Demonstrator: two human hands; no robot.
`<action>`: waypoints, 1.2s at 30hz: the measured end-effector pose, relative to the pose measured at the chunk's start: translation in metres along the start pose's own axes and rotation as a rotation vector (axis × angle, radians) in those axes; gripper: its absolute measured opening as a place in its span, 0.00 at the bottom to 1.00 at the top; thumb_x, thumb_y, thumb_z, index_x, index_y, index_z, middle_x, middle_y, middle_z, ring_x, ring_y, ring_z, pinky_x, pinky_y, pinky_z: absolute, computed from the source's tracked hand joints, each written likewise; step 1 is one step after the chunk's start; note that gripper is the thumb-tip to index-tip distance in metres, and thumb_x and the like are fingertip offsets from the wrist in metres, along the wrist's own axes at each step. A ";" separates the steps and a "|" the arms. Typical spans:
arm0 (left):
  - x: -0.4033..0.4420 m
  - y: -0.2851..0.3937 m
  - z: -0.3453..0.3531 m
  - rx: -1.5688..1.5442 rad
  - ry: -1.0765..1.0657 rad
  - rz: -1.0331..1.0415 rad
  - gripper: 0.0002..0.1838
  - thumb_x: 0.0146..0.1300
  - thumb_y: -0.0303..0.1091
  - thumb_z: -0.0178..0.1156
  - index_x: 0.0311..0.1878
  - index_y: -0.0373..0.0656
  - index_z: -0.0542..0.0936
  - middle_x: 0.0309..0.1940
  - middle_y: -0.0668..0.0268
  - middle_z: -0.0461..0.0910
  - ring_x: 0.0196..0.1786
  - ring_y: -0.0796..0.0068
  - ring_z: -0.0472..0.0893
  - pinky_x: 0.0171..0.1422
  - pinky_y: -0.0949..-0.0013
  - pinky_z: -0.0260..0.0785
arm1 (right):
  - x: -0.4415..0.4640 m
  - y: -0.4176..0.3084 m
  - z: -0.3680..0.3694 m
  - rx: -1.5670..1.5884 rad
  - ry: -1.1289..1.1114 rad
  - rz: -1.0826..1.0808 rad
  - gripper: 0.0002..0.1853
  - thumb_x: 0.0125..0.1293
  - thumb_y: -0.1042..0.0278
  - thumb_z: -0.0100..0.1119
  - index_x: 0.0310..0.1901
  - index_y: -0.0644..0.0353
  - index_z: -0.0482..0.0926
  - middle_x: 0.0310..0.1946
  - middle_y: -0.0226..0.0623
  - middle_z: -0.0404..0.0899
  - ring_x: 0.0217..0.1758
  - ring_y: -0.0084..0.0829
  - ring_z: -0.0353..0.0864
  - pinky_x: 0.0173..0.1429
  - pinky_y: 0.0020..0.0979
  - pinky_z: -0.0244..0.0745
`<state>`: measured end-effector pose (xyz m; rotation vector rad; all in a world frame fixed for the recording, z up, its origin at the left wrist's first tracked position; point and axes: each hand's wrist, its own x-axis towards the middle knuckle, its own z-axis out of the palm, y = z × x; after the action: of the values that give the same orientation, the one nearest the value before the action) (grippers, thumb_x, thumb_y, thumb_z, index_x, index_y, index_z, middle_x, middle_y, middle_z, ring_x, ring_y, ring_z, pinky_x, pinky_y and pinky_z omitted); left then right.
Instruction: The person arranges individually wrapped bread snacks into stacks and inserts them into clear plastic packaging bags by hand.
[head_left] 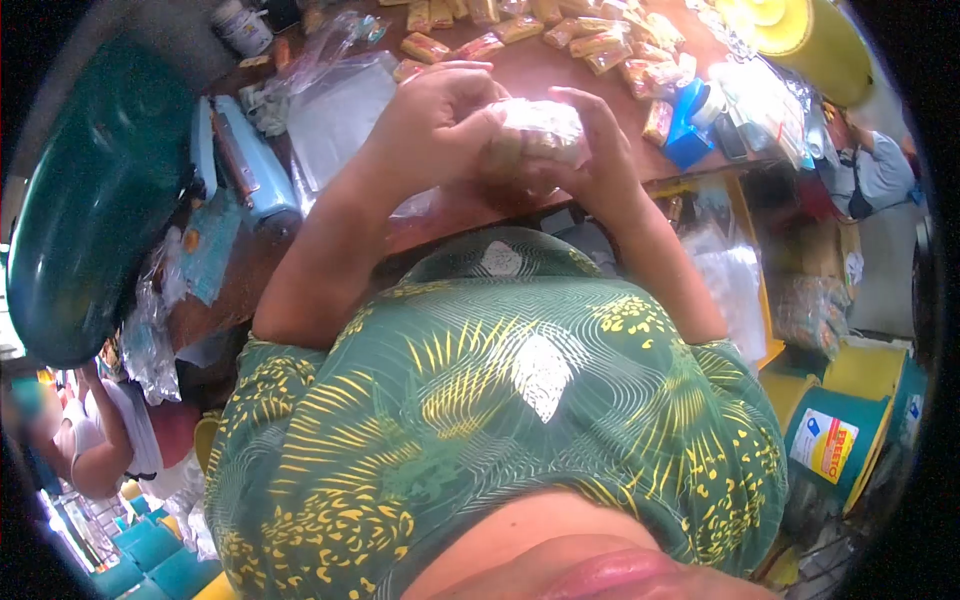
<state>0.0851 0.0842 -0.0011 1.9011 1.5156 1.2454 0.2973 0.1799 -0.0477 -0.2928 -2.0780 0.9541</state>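
Between my two hands, above the near edge of the table, is a shiny plastic-wrapped pack [540, 135]. Its contents look pale and yellowish, but glare hides the detail. My left hand [440, 115] closes on its left side, thumb pressed against the wrap. On the other side my right hand [598, 150] grips it with curved fingers and thumb. Many small yellow-and-red wrapped packets [600, 45] lie loose on the table just beyond my hands. Left of my left hand lies a stack of clear plastic bags [340, 110].
A blue tape dispenser [690, 125] and a dark phone-like object [733, 138] sit on the right. At left stand a light blue sealer-like device [250, 165] and a large green tub [100, 200]. A yellow container [845, 60] is at far right. Other people work at both sides.
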 end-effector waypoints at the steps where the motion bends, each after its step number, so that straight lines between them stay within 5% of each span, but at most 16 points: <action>1: 0.000 0.001 0.000 -0.006 -0.011 -0.008 0.08 0.65 0.33 0.58 0.35 0.38 0.82 0.40 0.61 0.85 0.57 0.63 0.78 0.75 0.56 0.61 | -0.001 0.003 -0.009 -0.191 0.058 -0.078 0.34 0.61 0.58 0.75 0.63 0.64 0.70 0.56 0.41 0.77 0.54 0.33 0.80 0.59 0.32 0.77; 3: 0.001 -0.003 -0.001 0.003 -0.017 0.056 0.08 0.65 0.33 0.58 0.33 0.38 0.80 0.40 0.60 0.84 0.57 0.63 0.78 0.74 0.56 0.61 | -0.003 0.015 -0.042 -0.578 0.170 -0.239 0.33 0.66 0.51 0.70 0.63 0.64 0.69 0.57 0.41 0.75 0.53 0.34 0.80 0.58 0.32 0.77; 6: 0.002 -0.002 -0.001 -0.009 -0.030 0.063 0.08 0.64 0.32 0.58 0.31 0.39 0.77 0.40 0.58 0.84 0.57 0.62 0.78 0.73 0.56 0.62 | -0.036 0.060 -0.091 -0.354 0.767 0.157 0.35 0.70 0.42 0.63 0.62 0.68 0.70 0.59 0.42 0.73 0.58 0.37 0.77 0.63 0.37 0.72; 8: 0.002 0.002 0.001 -0.003 -0.025 0.076 0.08 0.64 0.31 0.59 0.31 0.39 0.77 0.39 0.58 0.84 0.57 0.62 0.78 0.72 0.55 0.63 | -0.050 0.094 -0.130 -0.228 0.928 0.450 0.34 0.73 0.40 0.57 0.60 0.69 0.73 0.60 0.43 0.75 0.60 0.37 0.76 0.65 0.39 0.70; 11: 0.010 0.004 0.002 0.039 -0.101 0.073 0.08 0.64 0.31 0.59 0.31 0.39 0.78 0.40 0.58 0.84 0.59 0.61 0.78 0.70 0.56 0.65 | -0.052 0.102 -0.155 0.096 0.860 0.968 0.32 0.77 0.40 0.48 0.58 0.67 0.80 0.57 0.41 0.81 0.58 0.33 0.79 0.66 0.37 0.68; 12: 0.013 0.004 0.003 0.026 -0.107 0.059 0.08 0.64 0.32 0.59 0.31 0.39 0.78 0.40 0.58 0.84 0.60 0.61 0.78 0.69 0.57 0.65 | -0.052 0.120 -0.160 0.431 0.821 0.948 0.29 0.77 0.42 0.50 0.57 0.63 0.82 0.56 0.37 0.83 0.59 0.30 0.78 0.64 0.36 0.69; 14: 0.016 0.006 0.005 0.004 -0.115 0.024 0.09 0.65 0.33 0.60 0.31 0.39 0.79 0.39 0.59 0.84 0.61 0.61 0.78 0.67 0.58 0.67 | -0.052 0.145 -0.168 0.276 0.746 0.970 0.23 0.75 0.45 0.55 0.49 0.58 0.88 0.52 0.38 0.84 0.55 0.30 0.79 0.62 0.37 0.70; 17: 0.015 0.003 0.008 0.008 -0.074 0.023 0.10 0.65 0.33 0.62 0.30 0.38 0.79 0.38 0.60 0.84 0.60 0.61 0.78 0.65 0.59 0.68 | -0.062 0.144 -0.162 -0.581 0.705 0.528 0.18 0.73 0.50 0.60 0.39 0.56 0.90 0.43 0.40 0.85 0.48 0.34 0.80 0.59 0.38 0.72; 20: 0.008 0.006 0.005 0.031 -0.038 0.055 0.09 0.65 0.33 0.62 0.31 0.38 0.81 0.37 0.60 0.85 0.58 0.61 0.80 0.63 0.59 0.70 | -0.088 0.121 -0.141 -0.889 0.608 0.306 0.16 0.70 0.53 0.63 0.35 0.56 0.91 0.35 0.43 0.82 0.46 0.40 0.79 0.57 0.40 0.73; 22: 0.006 0.004 0.003 0.048 -0.030 0.074 0.09 0.65 0.33 0.63 0.32 0.38 0.82 0.36 0.59 0.85 0.57 0.62 0.81 0.61 0.60 0.71 | -0.122 0.137 -0.148 -1.068 0.553 0.415 0.15 0.68 0.53 0.65 0.35 0.56 0.91 0.34 0.45 0.81 0.47 0.41 0.78 0.56 0.41 0.73; 26: 0.007 0.002 0.000 0.074 -0.039 0.087 0.09 0.64 0.34 0.64 0.33 0.38 0.84 0.36 0.58 0.85 0.55 0.63 0.82 0.58 0.60 0.73 | -0.115 0.121 -0.158 -0.675 0.449 0.518 0.14 0.71 0.57 0.62 0.36 0.58 0.89 0.36 0.41 0.80 0.46 0.38 0.78 0.54 0.36 0.73; 28: 0.008 -0.003 0.001 0.085 -0.043 0.118 0.08 0.64 0.33 0.64 0.33 0.38 0.84 0.36 0.59 0.85 0.55 0.64 0.83 0.58 0.61 0.73 | -0.050 0.047 -0.141 -0.375 0.170 0.495 0.12 0.71 0.60 0.62 0.37 0.60 0.86 0.35 0.39 0.78 0.46 0.35 0.77 0.53 0.34 0.72; 30: 0.009 -0.006 0.004 0.082 -0.036 0.136 0.08 0.63 0.33 0.64 0.33 0.38 0.84 0.36 0.58 0.85 0.55 0.65 0.83 0.57 0.62 0.74 | 0.006 -0.006 -0.121 -0.247 -0.204 0.228 0.12 0.70 0.61 0.62 0.37 0.62 0.85 0.34 0.38 0.76 0.45 0.37 0.77 0.53 0.34 0.72; 32: 0.009 -0.008 0.008 0.072 -0.008 0.137 0.07 0.63 0.32 0.65 0.34 0.37 0.84 0.37 0.58 0.85 0.53 0.65 0.83 0.56 0.63 0.74 | 0.046 -0.054 -0.091 -0.260 -0.442 -0.057 0.13 0.68 0.59 0.64 0.36 0.63 0.84 0.35 0.40 0.76 0.41 0.40 0.77 0.52 0.34 0.72; 36: 0.010 -0.006 0.010 0.060 -0.015 0.108 0.06 0.63 0.30 0.65 0.35 0.37 0.84 0.41 0.56 0.85 0.51 0.66 0.83 0.54 0.65 0.75 | 0.091 -0.089 -0.049 -0.442 -0.825 -0.040 0.18 0.64 0.53 0.68 0.33 0.63 0.82 0.30 0.41 0.77 0.32 0.40 0.77 0.42 0.37 0.74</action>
<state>0.0896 0.0980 -0.0071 2.0504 1.4756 1.2419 0.2858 0.1899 0.0882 -0.0737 -3.0425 0.6219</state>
